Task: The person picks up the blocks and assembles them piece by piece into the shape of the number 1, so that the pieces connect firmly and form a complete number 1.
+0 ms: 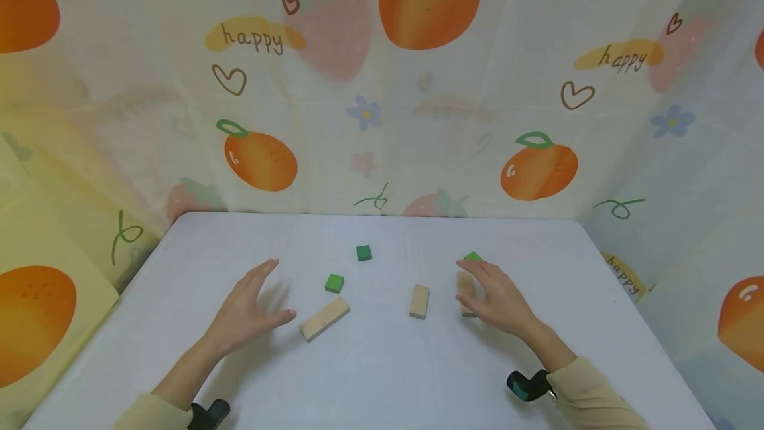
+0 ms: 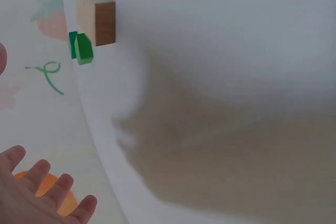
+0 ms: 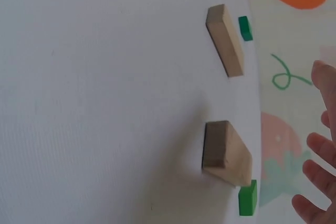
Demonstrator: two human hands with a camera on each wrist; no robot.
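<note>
My left hand [image 1: 246,314] hovers over the table's left side, fingers extended and thumb spread apart, holding nothing. Nearest to its thumb lies a long wooden block [image 1: 325,319], placed diagonally. My right hand [image 1: 498,298] is also spread, raised above a wooden block [image 1: 465,287] that it partly hides in the head view. In the right wrist view, a gap separates the fingers [image 3: 321,148] from that wooden block [image 3: 227,148]. Just behind it is a bright green block [image 1: 473,256], half covered by the hand. Another wooden block [image 1: 419,302] lies left of the right hand.
Between the hands, towards the back, are a bright green block [image 1: 334,283] and a darker green block [image 1: 364,253]. The white table [image 1: 370,383] meets a fruit-printed curtain [image 1: 334,151] along its back edge. Dark wrist devices [image 1: 528,387] sit at both sleeves.
</note>
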